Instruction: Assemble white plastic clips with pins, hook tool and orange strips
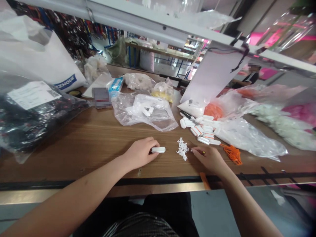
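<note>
Wooden bench (93, 141) carries bags and loose parts. Left hand (140, 153) grips a white casing (158, 149) lying on the wood. Right hand (209, 158) rests curled just beside the white bits (182, 148); whether it holds anything I cannot tell.

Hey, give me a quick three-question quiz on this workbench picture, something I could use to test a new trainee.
1. True or false: the left hand holds a white plastic piece.
2. What lies between the two hands on the table? A) a heap of tiny white parts B) a hammer C) a cup
3. Fill in: the loose strips just to the right of the right hand are ___ in colour.
Key: 1 true; 2 A; 3 orange.
</note>
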